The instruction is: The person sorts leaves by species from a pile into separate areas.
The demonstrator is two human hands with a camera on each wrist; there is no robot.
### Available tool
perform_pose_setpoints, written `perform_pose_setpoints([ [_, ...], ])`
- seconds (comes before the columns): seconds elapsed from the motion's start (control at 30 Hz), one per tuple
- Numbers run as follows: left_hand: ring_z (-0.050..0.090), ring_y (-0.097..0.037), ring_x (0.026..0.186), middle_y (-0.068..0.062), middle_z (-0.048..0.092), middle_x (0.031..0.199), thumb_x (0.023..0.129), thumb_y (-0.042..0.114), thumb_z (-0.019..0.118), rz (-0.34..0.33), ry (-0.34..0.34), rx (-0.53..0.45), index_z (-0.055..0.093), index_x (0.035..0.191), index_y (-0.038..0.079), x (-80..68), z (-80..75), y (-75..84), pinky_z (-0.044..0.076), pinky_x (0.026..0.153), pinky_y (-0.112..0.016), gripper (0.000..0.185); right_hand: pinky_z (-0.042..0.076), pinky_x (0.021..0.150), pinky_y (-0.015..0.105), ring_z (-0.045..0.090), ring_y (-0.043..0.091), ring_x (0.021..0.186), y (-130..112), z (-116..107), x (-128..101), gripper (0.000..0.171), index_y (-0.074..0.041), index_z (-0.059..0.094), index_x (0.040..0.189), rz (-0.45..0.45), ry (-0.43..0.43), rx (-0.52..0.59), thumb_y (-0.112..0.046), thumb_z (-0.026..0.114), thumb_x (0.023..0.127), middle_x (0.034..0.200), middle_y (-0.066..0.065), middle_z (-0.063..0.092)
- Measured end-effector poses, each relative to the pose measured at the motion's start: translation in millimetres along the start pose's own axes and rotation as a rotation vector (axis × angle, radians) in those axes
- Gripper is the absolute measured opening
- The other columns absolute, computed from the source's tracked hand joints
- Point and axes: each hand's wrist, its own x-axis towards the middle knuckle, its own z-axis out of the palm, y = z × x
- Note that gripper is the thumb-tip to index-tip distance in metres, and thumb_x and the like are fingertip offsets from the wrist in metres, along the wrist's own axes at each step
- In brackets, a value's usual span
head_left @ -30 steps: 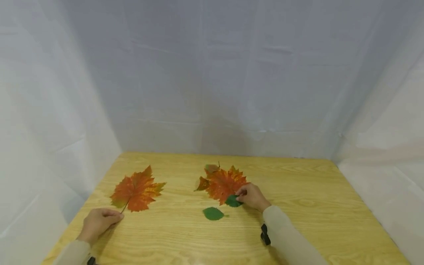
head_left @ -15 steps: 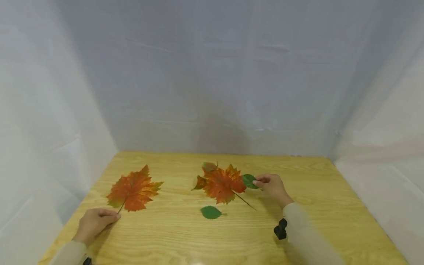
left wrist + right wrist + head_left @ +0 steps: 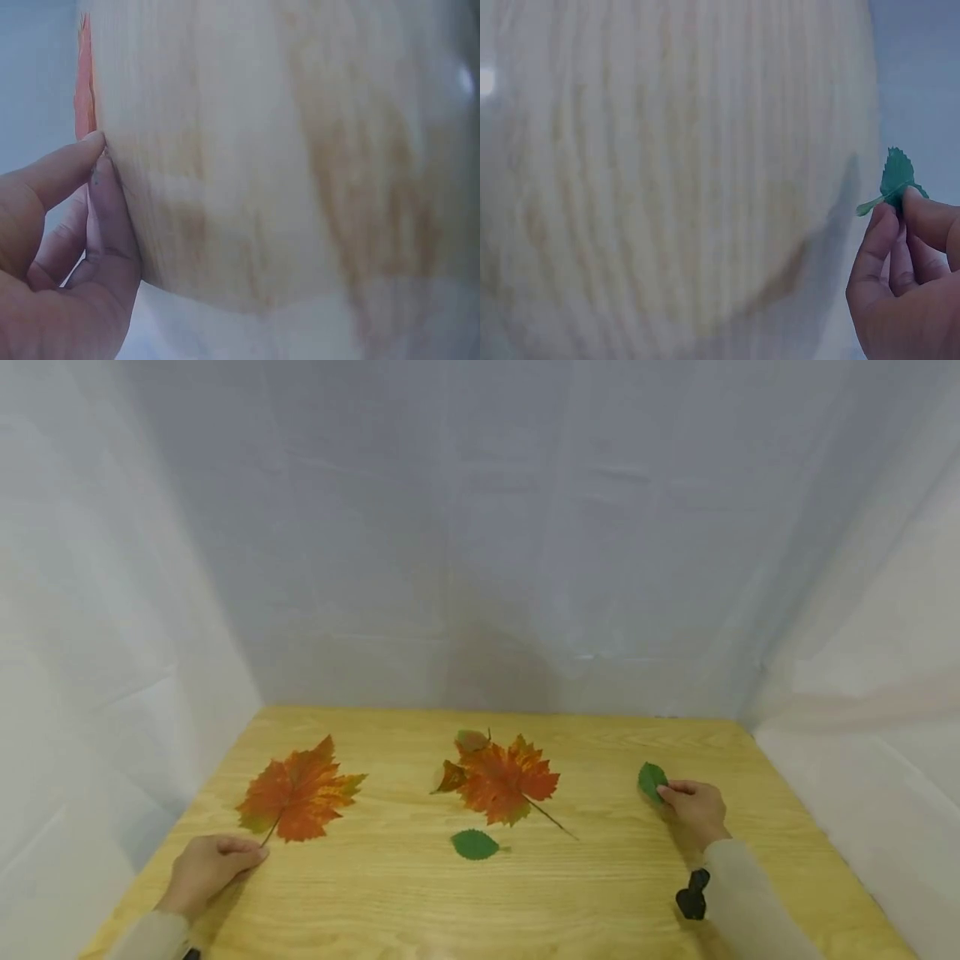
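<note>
My left hand (image 3: 215,871) pinches the thin stem of an orange-red maple leaf (image 3: 300,793) at the table's left side; the left wrist view shows this leaf (image 3: 85,82) edge-on above the fingertips. On the right, my right hand (image 3: 697,810) pinches a small green leaf (image 3: 652,781) between thumb and fingers. Its toothed edge and short pale stalk show in the right wrist view, where the green leaf (image 3: 897,174) is above the table. A second orange-red maple leaf (image 3: 506,781) lies mid-table, its stem pointing toward the lower right.
Two small brownish-green leaves, one at the back (image 3: 472,741) and one at the left (image 3: 450,777), touch or overlap the middle maple leaf. Another green leaf (image 3: 475,844) lies in front of it. White sheeting (image 3: 495,543) rises behind the wooden table (image 3: 390,893) and at both sides.
My right hand has carried the green leaf from the middle maple leaf out to the right, uncovering that leaf's stem. The left hand keeps its hold on the left maple leaf's stem, almost still.
</note>
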Motion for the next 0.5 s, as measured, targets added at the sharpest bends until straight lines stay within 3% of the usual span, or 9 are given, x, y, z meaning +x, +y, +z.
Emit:
perform_pose_setpoints([
  [0.07, 0.065, -0.011, 0.067, 0.002, 0.072, 0.078, 0.081, 0.036, 0.076, -0.004, -0.001, -0.012, 0.075, 0.094, 0.000, 1.0, 1.3, -0.1, 0.053, 0.061, -0.029, 0.038, 0.050, 0.089, 0.041, 0.060, 0.035, 0.102, 11.1, -1.2, 2.3, 0.045, 0.011, 0.060, 0.120, 0.017, 0.036, 0.003, -0.025, 0.063, 0.094, 0.118, 0.027, 0.060],
  [0.23, 0.066, -0.012, 0.068, 0.001, 0.072, 0.080, 0.081, 0.034, 0.077, -0.012, -0.008, -0.054, 0.074, 0.094, -0.001, 2.5, 2.0, -1.8, 0.055, 0.061, -0.029, 0.037, 0.053, 0.071, 0.024, 0.060, 0.004, 0.072, 29.0, 3.2, 7.4, 0.040, 0.009, 0.066, 0.110, 0.028, 0.129, 0.006, -0.024, 0.070, 0.089, 0.094, 0.013, 0.071],
  [0.37, 0.066, -0.012, 0.068, 0.001, 0.072, 0.080, 0.081, 0.037, 0.076, -0.011, -0.008, -0.031, 0.074, 0.095, -0.001, 1.5, -0.5, -1.3, 0.054, 0.062, -0.030, 0.040, 0.053, 0.080, 0.038, 0.065, 0.022, 0.082, 31.0, 8.3, 10.5, 0.040, 0.009, 0.067, 0.107, 0.047, 0.151, 0.009, -0.026, 0.070, 0.088, 0.094, 0.016, 0.070],
  [0.5, 0.065, -0.012, 0.068, 0.002, 0.072, 0.079, 0.081, 0.040, 0.075, -0.009, -0.009, -0.005, 0.074, 0.096, 0.000, -0.3, -1.4, -0.1, 0.052, 0.062, -0.030, 0.042, 0.048, 0.088, 0.050, 0.059, 0.038, 0.098, 30.8, 10.7, 12.2, 0.040, 0.009, 0.067, 0.107, 0.069, 0.151, 0.000, -0.027, 0.069, 0.088, 0.102, 0.022, 0.068],
])
